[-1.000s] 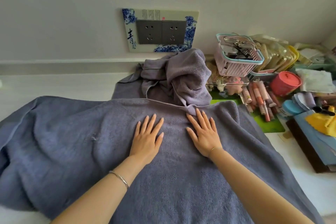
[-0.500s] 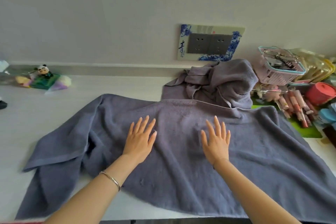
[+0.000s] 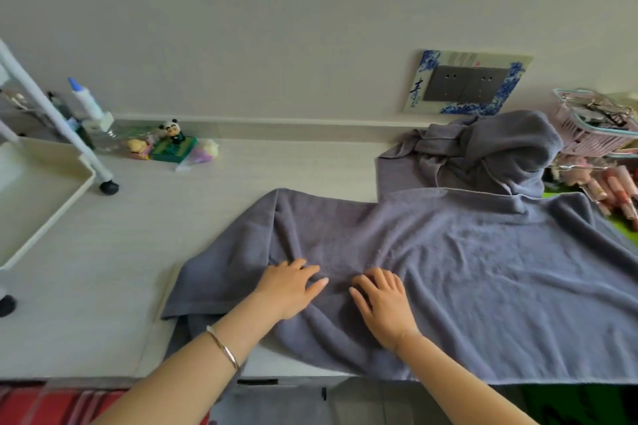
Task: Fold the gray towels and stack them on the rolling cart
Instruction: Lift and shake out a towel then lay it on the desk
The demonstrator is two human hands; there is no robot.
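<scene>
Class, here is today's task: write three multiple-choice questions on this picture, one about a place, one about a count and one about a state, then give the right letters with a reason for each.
1. Where does the panda figurine stand?
A. on the table, at its far edge
B. on a shelf
C. on the floor

2. How many gray towels show?
A. one
B. two
C. four

3. How does the far towel lie?
A. folded square
B. rolled tight
C. crumpled in a heap

Answers:
1 A, it stands on the tabletop, left of the towels.
2 B, only the spread towel and the far towel show.
3 C, it bunches in loose folds below the socket plate.
</scene>
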